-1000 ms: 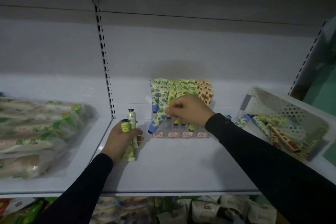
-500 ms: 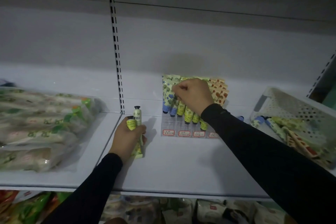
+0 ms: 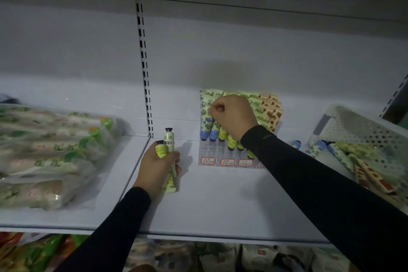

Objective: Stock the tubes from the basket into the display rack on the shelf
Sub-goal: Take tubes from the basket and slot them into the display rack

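I judge insertion under way: my right hand [image 3: 231, 117] pinches a blue-flowered tube [image 3: 213, 130] into the clear plastic display rack [image 3: 225, 157]. My left hand [image 3: 157, 165] grips two yellow-green tubes [image 3: 166, 146], which go in next.

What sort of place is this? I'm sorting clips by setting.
Probably a shop aisle: white shelving with a slotted upright, a clear display rack with price labels holding cosmetic tubes, and bagged goods alongside.
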`<state>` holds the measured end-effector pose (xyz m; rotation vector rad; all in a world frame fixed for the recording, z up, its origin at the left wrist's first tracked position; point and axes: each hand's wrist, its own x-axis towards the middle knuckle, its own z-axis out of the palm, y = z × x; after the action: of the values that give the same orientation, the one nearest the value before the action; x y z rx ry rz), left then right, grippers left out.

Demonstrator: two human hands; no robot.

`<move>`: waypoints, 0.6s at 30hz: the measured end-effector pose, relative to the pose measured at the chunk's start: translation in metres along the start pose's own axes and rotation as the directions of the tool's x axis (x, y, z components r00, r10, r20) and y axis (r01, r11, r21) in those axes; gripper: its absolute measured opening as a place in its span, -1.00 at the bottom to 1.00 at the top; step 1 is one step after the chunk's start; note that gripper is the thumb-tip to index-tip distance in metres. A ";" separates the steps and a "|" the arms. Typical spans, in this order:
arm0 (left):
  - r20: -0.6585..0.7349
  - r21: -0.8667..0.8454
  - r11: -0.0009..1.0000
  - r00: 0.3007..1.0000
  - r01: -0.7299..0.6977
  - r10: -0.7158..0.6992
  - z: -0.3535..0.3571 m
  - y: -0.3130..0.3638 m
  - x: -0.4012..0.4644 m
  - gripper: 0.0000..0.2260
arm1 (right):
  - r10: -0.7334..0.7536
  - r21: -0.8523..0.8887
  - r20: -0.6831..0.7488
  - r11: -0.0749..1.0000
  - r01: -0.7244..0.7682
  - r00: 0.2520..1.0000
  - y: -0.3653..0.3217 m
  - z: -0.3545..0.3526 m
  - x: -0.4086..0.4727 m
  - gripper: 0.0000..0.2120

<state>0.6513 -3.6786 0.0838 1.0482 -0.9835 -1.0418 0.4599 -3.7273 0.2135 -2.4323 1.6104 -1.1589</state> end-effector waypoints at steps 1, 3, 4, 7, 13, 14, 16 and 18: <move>0.000 0.000 1.000 1.000 0.000 0.000 0.000 0.000 0.000 -0.85 | 0.006 0.009 0.000 1.000 -0.006 1.000 -0.001 0.000 0.001 -0.81; -0.002 -0.008 1.000 1.000 0.005 -0.005 0.001 0.001 -0.001 -0.85 | 0.015 0.009 0.007 1.000 -0.015 1.000 -0.001 0.000 0.002 -0.80; -0.002 -0.012 1.000 1.000 0.006 -0.006 0.001 0.001 -0.001 -0.85 | 0.022 0.009 0.008 1.000 -0.022 1.000 -0.001 0.000 0.003 -0.79; 0.003 -0.013 1.000 1.000 0.004 -0.004 0.001 0.002 -0.001 -0.85 | 0.033 -0.007 0.003 0.999 -0.033 0.999 0.000 0.002 0.004 -0.75; 0.011 -0.016 1.000 1.000 0.016 -0.016 0.001 0.000 0.000 -0.85 | 0.030 -0.046 0.008 0.998 -0.030 1.000 0.001 0.001 0.007 -0.73; 0.014 -0.011 1.000 1.000 0.014 -0.014 0.000 0.000 0.000 -0.85 | 0.031 -0.059 0.014 0.998 -0.030 0.999 0.001 0.001 0.008 -0.72; 0.018 -0.001 1.000 1.000 0.011 -0.011 0.000 0.000 0.001 -0.85 | 0.035 -0.089 0.029 0.996 -0.032 0.999 0.001 0.001 0.010 -0.70; 0.018 0.003 1.000 1.000 0.013 -0.013 -0.001 -0.001 0.001 -0.85 | 0.045 -0.107 0.043 0.993 -0.040 0.998 0.000 0.001 0.012 -0.68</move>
<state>0.6521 -3.6796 0.0827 1.0499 -0.9943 -1.0623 0.4630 -3.7377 0.2196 -2.4536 1.7450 -1.0307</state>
